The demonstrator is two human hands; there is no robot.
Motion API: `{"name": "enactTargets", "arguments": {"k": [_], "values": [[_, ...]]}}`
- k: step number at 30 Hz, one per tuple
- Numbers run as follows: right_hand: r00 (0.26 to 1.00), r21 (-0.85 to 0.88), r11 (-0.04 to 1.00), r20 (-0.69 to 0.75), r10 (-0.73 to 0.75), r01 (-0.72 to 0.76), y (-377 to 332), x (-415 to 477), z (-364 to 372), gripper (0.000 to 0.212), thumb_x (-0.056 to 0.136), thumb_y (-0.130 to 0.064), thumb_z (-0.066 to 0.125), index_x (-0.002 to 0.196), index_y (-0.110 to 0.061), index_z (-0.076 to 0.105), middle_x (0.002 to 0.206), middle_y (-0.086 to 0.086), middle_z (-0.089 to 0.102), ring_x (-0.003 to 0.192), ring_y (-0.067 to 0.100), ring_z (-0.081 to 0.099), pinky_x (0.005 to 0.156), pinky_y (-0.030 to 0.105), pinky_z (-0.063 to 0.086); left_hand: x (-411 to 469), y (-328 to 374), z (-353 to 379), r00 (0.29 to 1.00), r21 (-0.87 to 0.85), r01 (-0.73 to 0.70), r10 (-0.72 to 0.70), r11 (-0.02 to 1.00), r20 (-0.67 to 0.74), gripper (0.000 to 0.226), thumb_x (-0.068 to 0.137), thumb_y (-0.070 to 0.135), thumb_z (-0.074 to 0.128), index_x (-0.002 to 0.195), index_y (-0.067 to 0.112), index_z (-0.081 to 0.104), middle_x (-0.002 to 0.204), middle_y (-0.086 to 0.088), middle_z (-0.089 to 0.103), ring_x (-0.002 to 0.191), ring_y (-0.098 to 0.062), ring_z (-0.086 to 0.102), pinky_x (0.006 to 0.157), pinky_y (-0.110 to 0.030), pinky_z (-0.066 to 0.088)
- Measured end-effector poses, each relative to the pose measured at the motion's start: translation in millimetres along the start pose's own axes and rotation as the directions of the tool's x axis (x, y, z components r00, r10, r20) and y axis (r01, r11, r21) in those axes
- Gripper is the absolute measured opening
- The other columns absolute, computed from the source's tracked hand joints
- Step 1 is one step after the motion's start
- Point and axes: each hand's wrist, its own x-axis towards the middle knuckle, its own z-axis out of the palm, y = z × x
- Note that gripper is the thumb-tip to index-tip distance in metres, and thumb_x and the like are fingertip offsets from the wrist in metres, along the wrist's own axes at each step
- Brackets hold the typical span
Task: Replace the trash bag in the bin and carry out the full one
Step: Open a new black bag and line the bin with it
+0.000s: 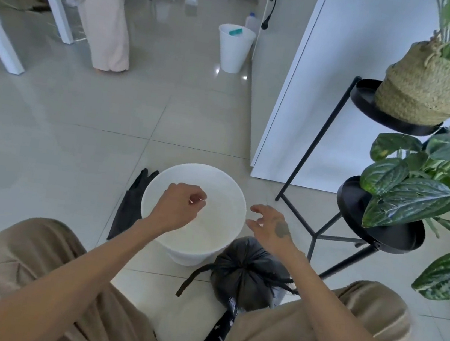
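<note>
Glossy tiled floor (80, 128) carries the white bin (203, 242), standing unlined. We note the tied full black bag (247, 270) touching the bin's near right side, and a flat spare bag (128, 209) just left of it. Our left hand (181, 207), loosely curled, hovers over the bin; our right hand (271, 225), fingers spread, hangs over its right rim. A black plant stand (324, 235) sits right of the bin.

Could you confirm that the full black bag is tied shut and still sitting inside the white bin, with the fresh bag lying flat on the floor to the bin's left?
Not quite: the head view shows the tied full bag on the floor beside the white bin, on its near right, not inside it. The bin holds no bag. The rest holds: the fresh bag lies flat on the floor to the bin's left.
</note>
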Motion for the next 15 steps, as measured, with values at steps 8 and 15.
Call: {"name": "enactTargets", "arguments": {"k": [8, 15], "values": [[0.999, -0.056, 0.998, -0.019, -0.028, 0.027, -19.2, 36.7, 30.8, 0.059, 0.100, -0.022, 0.055, 0.154, -0.016, 0.033, 0.156, 0.006, 0.036, 0.130, 0.031, 0.051, 0.108, 0.045, 0.044, 7.3, -68.6, -42.5, 0.923, -0.192, 0.241, -0.286, 0.951, -0.257, 0.016, 0.091, 0.018, 0.063, 0.085, 0.012, 0.077, 0.070, 0.001, 0.073, 0.068, -0.025, 0.071, 0.079, -0.043, 0.061], [0.992, -0.036, 0.998, -0.121, -0.046, 0.042, -12.2, 65.9, 58.2, 0.059, 0.101, -0.013, 0.051, 0.156, -0.014, 0.028, 0.156, 0.010, 0.036, 0.137, 0.035, 0.041, 0.110, 0.047, 0.039, 15.0, -158.1, -39.2, 0.762, -0.362, 0.436, -0.552, 0.824, -0.339, 0.034, 0.093, 0.027, 0.060, 0.070, 0.004, 0.070, 0.064, -0.010, 0.071, 0.064, -0.034, 0.071, 0.063, -0.051, 0.061]]}}
